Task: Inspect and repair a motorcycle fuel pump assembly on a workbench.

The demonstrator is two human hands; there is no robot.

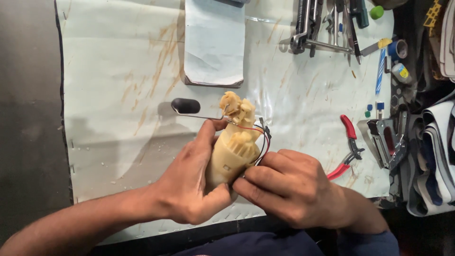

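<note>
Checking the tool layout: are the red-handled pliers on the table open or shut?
Open. The red-handled pliers lie on the table cover with their two handles spread apart.

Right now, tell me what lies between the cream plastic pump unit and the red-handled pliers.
In the head view, the right hand lies between the cream plastic pump unit and the red-handled pliers, along with stained white sheet.

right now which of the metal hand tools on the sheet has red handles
The pliers lying just right of the right hand; the staple gun beside them and the tools at the top are bare metal or dark.
</note>
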